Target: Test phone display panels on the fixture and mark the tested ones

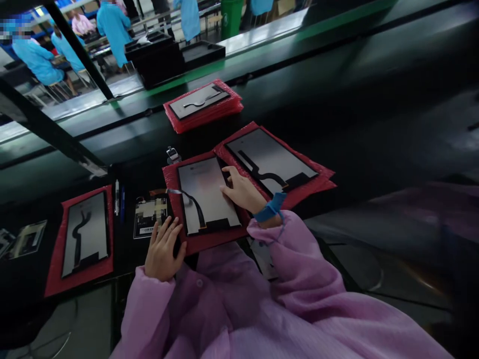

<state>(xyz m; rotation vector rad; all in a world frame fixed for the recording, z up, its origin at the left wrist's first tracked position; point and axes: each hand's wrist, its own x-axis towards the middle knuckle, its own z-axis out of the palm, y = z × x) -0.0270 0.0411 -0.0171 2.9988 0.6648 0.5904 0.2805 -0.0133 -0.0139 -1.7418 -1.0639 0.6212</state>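
A grey display panel [204, 192] with a black flex cable lies on a red bubble sheet [209, 239] in front of me. My right hand [241, 190], with a blue wrist strap, rests on the panel's right edge, fingers curled and touching the surface. My left hand [162, 249] lies flat and open at the red sheet's lower left corner, beside a small circuit board [150, 215]. Neither hand grips anything.
Another panel on red sheets [271, 159] lies to the right, one more [84, 234] to the left, and a stack [204, 104] further back. Pens [119, 197] lie beside the left sheet. Black trays [168, 57] and people in blue coats are beyond the bench.
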